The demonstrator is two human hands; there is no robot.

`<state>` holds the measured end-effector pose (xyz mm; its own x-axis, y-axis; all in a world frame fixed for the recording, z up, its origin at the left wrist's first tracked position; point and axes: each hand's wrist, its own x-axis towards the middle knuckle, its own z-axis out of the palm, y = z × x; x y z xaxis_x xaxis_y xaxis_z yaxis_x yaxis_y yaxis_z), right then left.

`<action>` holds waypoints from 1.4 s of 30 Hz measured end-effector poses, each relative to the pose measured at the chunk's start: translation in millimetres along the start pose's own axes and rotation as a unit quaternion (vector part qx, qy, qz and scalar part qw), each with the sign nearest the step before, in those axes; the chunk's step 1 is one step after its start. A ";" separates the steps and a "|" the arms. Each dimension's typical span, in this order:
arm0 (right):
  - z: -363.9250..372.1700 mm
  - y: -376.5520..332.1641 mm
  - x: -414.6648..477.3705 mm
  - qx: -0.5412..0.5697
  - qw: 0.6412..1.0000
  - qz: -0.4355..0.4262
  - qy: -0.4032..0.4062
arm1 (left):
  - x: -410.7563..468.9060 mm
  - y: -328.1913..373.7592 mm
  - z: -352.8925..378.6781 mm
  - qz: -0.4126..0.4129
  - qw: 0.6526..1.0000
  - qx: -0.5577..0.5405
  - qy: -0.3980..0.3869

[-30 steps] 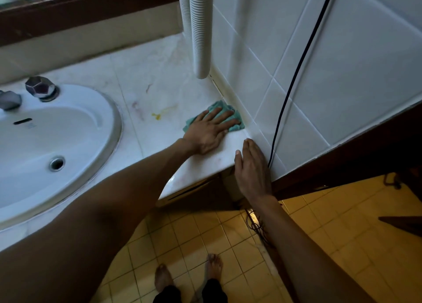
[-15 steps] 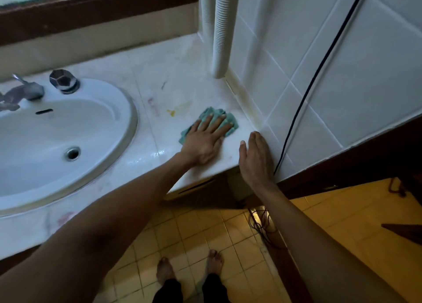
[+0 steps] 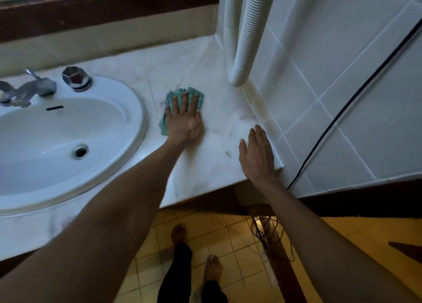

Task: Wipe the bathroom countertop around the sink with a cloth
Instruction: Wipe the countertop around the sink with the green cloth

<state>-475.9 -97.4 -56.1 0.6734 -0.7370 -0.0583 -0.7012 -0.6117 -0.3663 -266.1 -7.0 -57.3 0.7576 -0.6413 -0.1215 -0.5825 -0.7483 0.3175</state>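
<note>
A crumpled teal cloth [image 3: 198,95] lies on the pale marble countertop [image 3: 194,69], just right of the white oval sink [image 3: 68,129]. My left hand [image 3: 184,120] presses flat on the cloth, fingers spread over it, pointing away from me. My right hand [image 3: 257,154] rests palm down with its fingers together on the countertop's front right corner, against the tiled wall, holding nothing.
A chrome tap [image 3: 25,90] and a faceted knob [image 3: 75,78] stand behind the basin. Two white ribbed hoses [image 3: 245,35] hang down over the counter's right end. A black cable [image 3: 342,111] runs down the white tiled wall [image 3: 342,51]. Bare feet stand on yellow floor tiles [image 3: 219,238].
My left hand has slid the cloth from the right wall edge leftward toward the sink. My right hand has stayed at the counter's front right corner.
</note>
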 end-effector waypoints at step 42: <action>63.1 -123.2 157.8 -0.054 0.997 0.027 0.057 | 204.5 -199.9 -95.9 -0.031 0.996 0.074 -0.042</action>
<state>-268.5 -120.2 -78.7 0.6075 -0.7936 0.0332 -0.7609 -0.5934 -0.2626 33.5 27.7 -55.4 0.7703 -0.6000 -0.2160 -0.5767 -0.8000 0.1655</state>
